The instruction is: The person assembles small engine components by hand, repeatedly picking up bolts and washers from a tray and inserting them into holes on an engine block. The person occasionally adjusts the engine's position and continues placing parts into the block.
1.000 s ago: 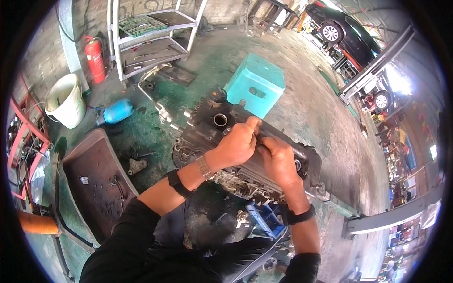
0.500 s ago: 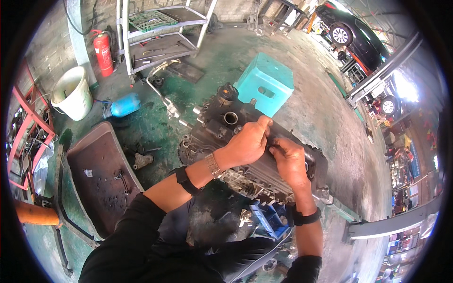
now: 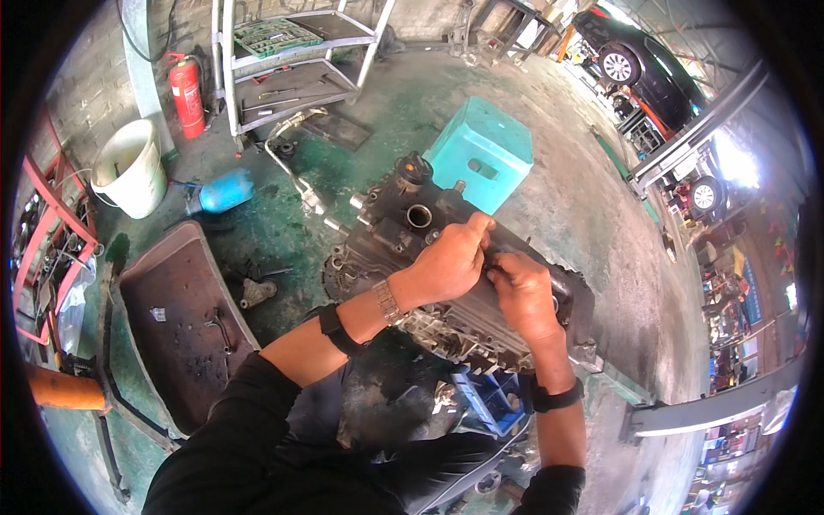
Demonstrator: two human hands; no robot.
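The left hand (image 3: 446, 264) is over the big dark engine (image 3: 474, 314), with its fingers curled up; the right hand (image 3: 525, 296) is just beside the left one, with thumb and finger close together; I cannot tell if either hand pinches something; the engine sits near a blue-green stool (image 3: 486, 142).

View slightly further left than a second ago, any shift of the hands (image 3: 446, 266) (image 3: 525, 296) on the engine (image 3: 470, 313) unclear
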